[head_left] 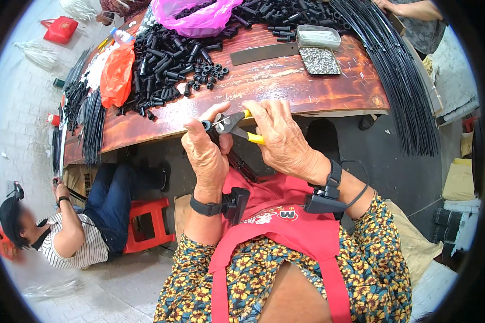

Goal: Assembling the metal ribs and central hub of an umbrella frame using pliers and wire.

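Observation:
My right hand (pixel 285 133) is closed around the yellow-handled pliers (pixel 256 139), whose metal jaws point left. Those jaws are at the end of a black part with a round, ring-like tip (pixel 207 125), held by my left hand (pixel 203 156). Below that hand, a bundle of thin dark rods (pixel 241 166) runs down toward my red apron (pixel 293 188); it seems joined to the black part, though my fingers hide the join. Whether the jaws grip anything is too small to tell. Both hands are just off the table's near edge.
On the wooden table (pixel 355 91) lie heaped black tubular parts (pixel 172 59), a flat metal bar (pixel 264 53), a tray of small metal pieces (pixel 319 61), an orange bag (pixel 117 75) and long black rods (pixel 399 86). A co-worker (pixel 73 231) sits left; another person's arm (pixel 415 9) shows far right.

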A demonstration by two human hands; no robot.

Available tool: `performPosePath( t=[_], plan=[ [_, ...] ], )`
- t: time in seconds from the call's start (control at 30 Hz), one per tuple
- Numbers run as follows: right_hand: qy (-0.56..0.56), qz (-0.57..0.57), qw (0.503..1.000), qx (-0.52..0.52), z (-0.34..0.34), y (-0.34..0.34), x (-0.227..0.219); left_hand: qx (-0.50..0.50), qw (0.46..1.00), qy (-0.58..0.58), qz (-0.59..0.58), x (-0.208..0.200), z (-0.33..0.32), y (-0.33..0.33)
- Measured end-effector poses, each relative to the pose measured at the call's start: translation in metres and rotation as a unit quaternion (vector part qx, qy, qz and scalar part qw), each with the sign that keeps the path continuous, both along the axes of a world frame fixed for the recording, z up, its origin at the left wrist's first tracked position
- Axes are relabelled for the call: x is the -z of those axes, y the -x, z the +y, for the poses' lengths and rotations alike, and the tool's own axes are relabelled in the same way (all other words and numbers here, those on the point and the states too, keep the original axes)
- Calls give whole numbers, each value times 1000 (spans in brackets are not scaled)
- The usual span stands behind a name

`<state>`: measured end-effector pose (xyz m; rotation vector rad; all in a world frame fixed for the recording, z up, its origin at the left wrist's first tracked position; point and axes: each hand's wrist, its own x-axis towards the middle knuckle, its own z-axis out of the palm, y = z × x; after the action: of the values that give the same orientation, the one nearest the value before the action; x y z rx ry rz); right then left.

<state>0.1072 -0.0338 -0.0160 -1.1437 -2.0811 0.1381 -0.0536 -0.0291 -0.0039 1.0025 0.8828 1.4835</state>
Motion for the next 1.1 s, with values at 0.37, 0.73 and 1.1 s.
performPosePath(
  t=[0.37, 0.73, 1.1],
  plan=[
    [-66, -47, 996, 47, 8, -14, 0, 33, 999, -15, 17, 5, -5, 3],
    [716, 18, 564, -412, 33, -58, -37, 168, 977, -32, 127, 0, -22, 20],
    [569, 121, 741, -336, 11, -53, -40, 178, 981, -39, 67, -7, -13, 22]
  ],
)
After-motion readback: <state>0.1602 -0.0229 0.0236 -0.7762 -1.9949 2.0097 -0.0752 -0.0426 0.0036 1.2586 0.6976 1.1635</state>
